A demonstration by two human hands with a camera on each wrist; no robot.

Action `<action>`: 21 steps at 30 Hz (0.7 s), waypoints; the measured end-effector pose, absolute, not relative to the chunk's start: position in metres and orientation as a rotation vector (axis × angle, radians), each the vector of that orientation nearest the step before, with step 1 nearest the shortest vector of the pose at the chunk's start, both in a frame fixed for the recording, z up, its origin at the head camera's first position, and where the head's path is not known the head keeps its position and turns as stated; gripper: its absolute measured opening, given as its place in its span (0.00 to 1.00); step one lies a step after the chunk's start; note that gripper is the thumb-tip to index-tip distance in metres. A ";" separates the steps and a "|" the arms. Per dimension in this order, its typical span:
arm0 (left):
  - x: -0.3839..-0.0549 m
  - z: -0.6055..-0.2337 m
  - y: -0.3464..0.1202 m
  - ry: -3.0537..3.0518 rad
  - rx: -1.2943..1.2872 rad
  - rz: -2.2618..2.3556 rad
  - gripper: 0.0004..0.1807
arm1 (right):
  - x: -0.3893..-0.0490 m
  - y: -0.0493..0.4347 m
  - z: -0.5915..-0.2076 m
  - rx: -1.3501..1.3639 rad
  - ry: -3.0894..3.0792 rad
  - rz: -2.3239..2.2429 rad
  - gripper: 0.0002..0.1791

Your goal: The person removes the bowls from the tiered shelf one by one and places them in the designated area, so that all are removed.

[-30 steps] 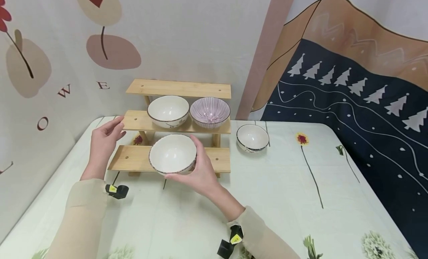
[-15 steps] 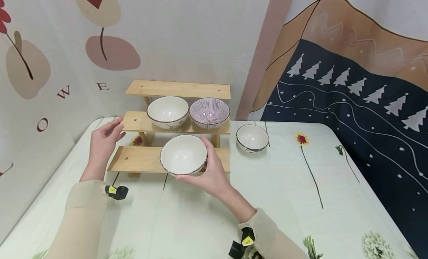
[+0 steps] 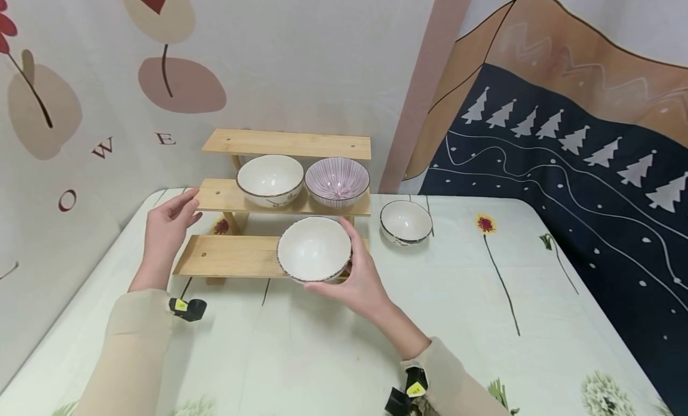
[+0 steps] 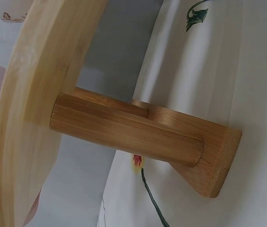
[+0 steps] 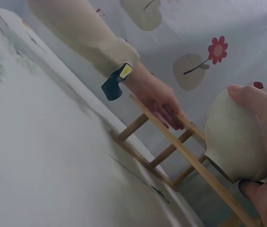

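Observation:
My right hand (image 3: 357, 279) holds a white bowl (image 3: 314, 249) with a dark speckled rim, thumb at the near side and fingers round the right. The bowl is over the right part of the bottom board (image 3: 231, 256) of a three-step wooden shelf; in the right wrist view its foot (image 5: 221, 169) appears just above the board. My left hand (image 3: 168, 225) grips the left end of the middle board (image 3: 215, 192), its fingers partly hidden behind the wood in the left wrist view. On that middle board sit another white bowl (image 3: 270, 178) and a purple-striped bowl (image 3: 337, 180).
A smaller white bowl (image 3: 406, 222), perhaps stacked on another, stands on the table right of the shelf. The top board (image 3: 287, 143) runs close to the printed backdrop (image 3: 301, 58). A flower-patterned cloth (image 3: 446, 296) covers the table.
My right hand has carried the white bowl rightwards along the bottom board, from its middle toward its right end. The left hand has stayed in place at the middle board.

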State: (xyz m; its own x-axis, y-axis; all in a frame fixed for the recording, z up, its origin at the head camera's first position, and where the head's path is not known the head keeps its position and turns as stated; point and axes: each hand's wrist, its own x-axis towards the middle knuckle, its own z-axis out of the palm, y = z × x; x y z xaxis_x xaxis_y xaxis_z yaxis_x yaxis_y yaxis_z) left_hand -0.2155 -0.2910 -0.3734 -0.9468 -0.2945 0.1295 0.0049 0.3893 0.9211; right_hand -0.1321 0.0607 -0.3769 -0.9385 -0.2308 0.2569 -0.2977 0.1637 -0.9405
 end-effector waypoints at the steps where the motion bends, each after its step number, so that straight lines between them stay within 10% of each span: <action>1: -0.215 -0.373 -0.291 -2.379 0.255 -1.579 0.28 | -0.132 0.063 -0.377 0.528 -2.357 1.924 0.64; 21: -0.216 -0.374 -0.292 -2.398 0.247 -1.548 0.28 | -0.136 0.109 -0.383 0.415 -2.355 1.868 0.64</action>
